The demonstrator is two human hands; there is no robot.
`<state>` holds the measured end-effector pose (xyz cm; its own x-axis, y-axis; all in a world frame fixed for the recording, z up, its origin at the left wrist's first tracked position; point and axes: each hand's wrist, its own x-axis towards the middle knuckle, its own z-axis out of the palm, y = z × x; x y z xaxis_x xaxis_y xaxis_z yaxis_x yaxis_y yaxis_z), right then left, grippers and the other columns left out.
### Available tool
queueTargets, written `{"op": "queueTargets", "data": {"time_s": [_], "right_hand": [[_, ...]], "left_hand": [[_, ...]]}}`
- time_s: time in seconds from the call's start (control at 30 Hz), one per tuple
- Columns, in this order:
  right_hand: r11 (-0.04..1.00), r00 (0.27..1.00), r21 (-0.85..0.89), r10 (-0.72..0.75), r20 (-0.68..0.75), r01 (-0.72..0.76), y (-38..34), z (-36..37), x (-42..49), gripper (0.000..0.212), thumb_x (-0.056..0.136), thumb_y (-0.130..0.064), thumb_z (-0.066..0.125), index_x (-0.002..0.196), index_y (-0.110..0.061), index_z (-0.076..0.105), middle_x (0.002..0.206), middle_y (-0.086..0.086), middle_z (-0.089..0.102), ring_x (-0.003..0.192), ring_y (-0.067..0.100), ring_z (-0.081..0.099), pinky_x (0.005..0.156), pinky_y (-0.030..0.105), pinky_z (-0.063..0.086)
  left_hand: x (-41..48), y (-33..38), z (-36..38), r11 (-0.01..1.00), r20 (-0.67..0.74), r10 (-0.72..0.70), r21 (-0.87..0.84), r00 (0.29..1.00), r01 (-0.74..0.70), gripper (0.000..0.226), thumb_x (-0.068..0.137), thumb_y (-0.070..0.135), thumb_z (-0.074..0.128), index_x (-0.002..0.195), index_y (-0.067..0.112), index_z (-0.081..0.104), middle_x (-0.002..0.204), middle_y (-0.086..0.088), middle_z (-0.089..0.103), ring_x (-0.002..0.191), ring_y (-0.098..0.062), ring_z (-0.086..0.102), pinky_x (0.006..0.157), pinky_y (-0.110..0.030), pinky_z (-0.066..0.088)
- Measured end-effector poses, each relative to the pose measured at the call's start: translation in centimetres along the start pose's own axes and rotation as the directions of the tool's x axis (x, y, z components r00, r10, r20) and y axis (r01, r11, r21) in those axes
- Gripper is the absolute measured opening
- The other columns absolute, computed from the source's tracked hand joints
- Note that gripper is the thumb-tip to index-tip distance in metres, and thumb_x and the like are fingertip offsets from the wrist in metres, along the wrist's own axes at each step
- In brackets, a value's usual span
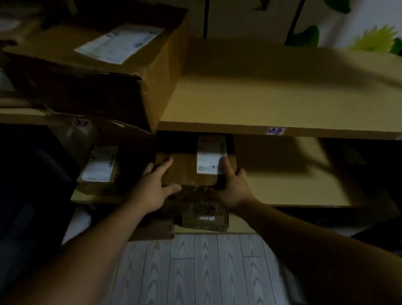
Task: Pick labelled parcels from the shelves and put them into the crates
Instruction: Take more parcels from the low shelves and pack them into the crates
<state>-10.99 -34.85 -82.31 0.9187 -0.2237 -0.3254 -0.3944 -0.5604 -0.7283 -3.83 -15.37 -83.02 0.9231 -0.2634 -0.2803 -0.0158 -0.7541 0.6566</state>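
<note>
Frame centre: left hand (155,185) and right hand (231,190) grip the parcel (184,169) by its sides; dim view, but it may catch the shelf (289,97) above or drop.

We can read nothing for certain: the white label (209,157) on the parcel (184,169) and the purple-inked sticker (275,130) on the shelf edge (343,133) are blurred.

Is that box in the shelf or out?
Partly in: the parcel reaches under the upper shelf board; left hand and right hand grip it.
</note>
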Motion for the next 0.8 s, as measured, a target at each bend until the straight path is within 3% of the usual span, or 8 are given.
{"op": "queueTargets", "data": {"time_s": [0.1,0.2,0.3,0.4,0.5,0.67,0.73,0.8], "right_hand": [[0.995,0.998,-0.083,0.057,0.013,-0.055,-0.6,-0.9,1.7,0.104,0.080,-0.047,0.073,0.154,-0.041,0.000,0.160,0.011,0.002,0.145,0.042,0.013,0.116,0.053,0.026],[0.873,0.994,-0.483,-0.099,-0.050,0.063,-2.1,-0.6,0.5,0.100,0.083,-0.059,0.063,0.154,-0.034,-0.003,0.162,0.009,-0.011,0.148,0.032,-0.012,0.118,0.052,-0.003],[0.779,0.882,-0.465,-0.470,0.008,0.420,-5.2,3.1,-1.9,0.086,0.085,-0.046,0.064,0.154,-0.028,0.017,0.160,0.007,0.010,0.147,0.028,0.006,0.117,0.039,0.011],[0.748,0.832,-0.385,-0.544,0.111,0.541,-7.8,9.0,-1.5,0.068,0.088,-0.037,0.063,0.148,-0.021,0.035,0.147,0.004,0.036,0.136,0.021,0.031,0.108,0.028,0.031],[0.828,0.879,-0.297,-0.457,0.136,0.476,-9.5,14.7,1.3,0.062,0.092,-0.034,0.060,0.148,-0.020,0.036,0.147,0.003,0.037,0.136,0.021,0.032,0.108,0.027,0.030],[0.942,0.939,-0.153,-0.263,0.221,0.300,-10.1,21.5,7.3,0.076,0.094,-0.034,0.059,0.154,-0.018,0.016,0.154,0.008,0.031,0.139,0.028,0.033,0.109,0.030,0.030],[0.992,0.960,0.053,-0.121,0.253,0.111,-10.0,23.3,9.9,0.088,0.094,-0.035,0.061,0.156,-0.019,0.001,0.153,0.008,0.036,0.133,0.029,0.043,0.108,0.034,0.039],[0.973,0.969,0.229,-0.038,0.243,-0.020,-9.8,25.2,11.8,0.083,0.094,-0.037,0.060,0.156,-0.020,0.006,0.148,0.007,0.043,0.126,0.028,0.051,0.103,0.040,0.046]], "left_hand": [[1.7,0.8,-0.4,0.998,0.040,-0.004,0.059,0.999,0.002,0.075,0.087,0.045,0.060,0.146,0.046,0.014,0.159,0.001,0.001,0.144,-0.029,0.014,0.112,-0.039,0.026],[1.9,-1.4,-2.0,0.999,0.070,-0.013,-0.046,0.997,0.016,0.066,0.091,0.055,0.045,0.145,0.049,0.008,0.159,0.010,-0.002,0.146,-0.023,0.008,0.114,-0.042,0.020],[1.9,-6.2,-4.2,0.997,-0.013,-0.067,-0.046,0.998,0.066,0.062,0.093,0.057,0.034,0.147,0.045,0.006,0.160,0.006,-0.002,0.147,-0.021,0.001,0.118,-0.042,0.011],[2.1,-11.5,-6.2,0.974,-0.069,-0.141,0.170,0.988,0.151,0.064,0.094,0.056,0.033,0.149,0.039,0.006,0.160,-0.002,-0.006,0.146,-0.025,-0.007,0.118,-0.041,0.003],[2.8,-15.9,-7.4,0.960,-0.098,-0.143,0.229,0.985,0.163,0.062,0.096,0.051,0.035,0.150,0.034,0.010,0.160,-0.003,-0.007,0.146,-0.025,-0.010,0.118,-0.039,0.002],[6.9,-20.9,-7.9,0.974,-0.155,-0.210,0.047,0.965,0.220,0.058,0.098,0.047,0.033,0.150,0.035,0.011,0.159,-0.009,-0.002,0.144,-0.035,0.007,0.116,-0.041,0.016],[8.5,-21.7,-7.6,0.977,-0.154,-0.195,-0.121,0.969,0.177,0.058,0.098,0.043,0.036,0.150,0.030,0.014,0.158,-0.010,0.013,0.141,-0.034,0.021,0.114,-0.039,0.024],[9.7,-22.5,-7.3,0.947,-0.197,-0.198,-0.292,0.960,0.135,0.057,0.098,0.039,0.040,0.149,0.023,0.021,0.149,-0.011,0.035,0.133,-0.032,0.038,0.109,-0.039,0.033]]}}
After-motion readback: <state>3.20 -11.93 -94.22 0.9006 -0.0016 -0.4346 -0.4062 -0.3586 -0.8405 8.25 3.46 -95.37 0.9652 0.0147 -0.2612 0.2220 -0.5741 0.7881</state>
